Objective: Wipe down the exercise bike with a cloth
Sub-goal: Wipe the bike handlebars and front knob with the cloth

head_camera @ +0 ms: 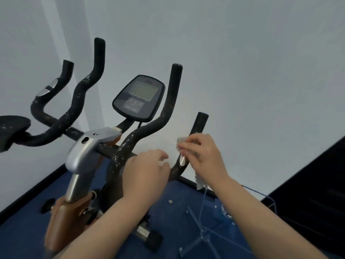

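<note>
The exercise bike point(87, 156) stands before me, with black foam handlebars flecked with white wear, a silver stem and a grey console point(139, 98). My right hand point(201, 156) is closed around a white cloth point(182, 141), pressing it against the rightmost handlebar grip point(198, 124) just above its silver pulse sensor point(183, 160). A tail of the cloth hangs below that hand. My left hand point(147, 172) rests on the lower bend of the same bar, fingers curled loosely over it; its palm side is hidden.
A white wall runs close behind the bike. Blue floor point(177, 212) lies below, with a thin metal stand point(201, 236) and a blue cable at lower right. A dark panel point(317, 193) fills the right edge. The seat edge point(13, 126) shows at far left.
</note>
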`<state>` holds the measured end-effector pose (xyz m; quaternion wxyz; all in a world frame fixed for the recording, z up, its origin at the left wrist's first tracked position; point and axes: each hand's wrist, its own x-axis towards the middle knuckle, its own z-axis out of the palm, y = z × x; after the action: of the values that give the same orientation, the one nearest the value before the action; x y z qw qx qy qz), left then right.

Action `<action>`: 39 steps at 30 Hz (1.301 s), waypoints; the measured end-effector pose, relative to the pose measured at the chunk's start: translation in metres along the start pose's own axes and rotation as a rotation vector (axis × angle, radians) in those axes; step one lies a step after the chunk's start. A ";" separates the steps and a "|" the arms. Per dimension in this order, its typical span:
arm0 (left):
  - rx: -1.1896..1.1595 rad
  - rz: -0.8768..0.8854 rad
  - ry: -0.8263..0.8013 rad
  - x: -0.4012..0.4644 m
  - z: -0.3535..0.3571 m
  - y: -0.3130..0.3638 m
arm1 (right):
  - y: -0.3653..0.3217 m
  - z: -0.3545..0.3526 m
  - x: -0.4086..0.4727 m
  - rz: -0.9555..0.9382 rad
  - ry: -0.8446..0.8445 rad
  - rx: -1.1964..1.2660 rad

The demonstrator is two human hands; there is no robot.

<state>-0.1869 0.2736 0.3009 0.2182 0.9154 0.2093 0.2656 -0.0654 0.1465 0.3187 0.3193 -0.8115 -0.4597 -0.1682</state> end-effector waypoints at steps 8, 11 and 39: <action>0.040 -0.006 -0.034 0.001 -0.003 0.002 | 0.013 -0.009 0.014 -0.010 -0.060 0.081; 0.094 -0.004 -0.055 0.001 -0.003 0.001 | 0.026 -0.025 0.036 -0.010 -0.051 0.023; 0.125 -0.060 -0.056 0.002 0.000 -0.003 | 0.023 -0.021 0.050 0.493 0.331 0.352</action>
<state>-0.1860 0.2772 0.2996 0.1741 0.9277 0.2469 0.2195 -0.0198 0.1554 0.3544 0.5558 -0.7923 -0.2135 -0.1333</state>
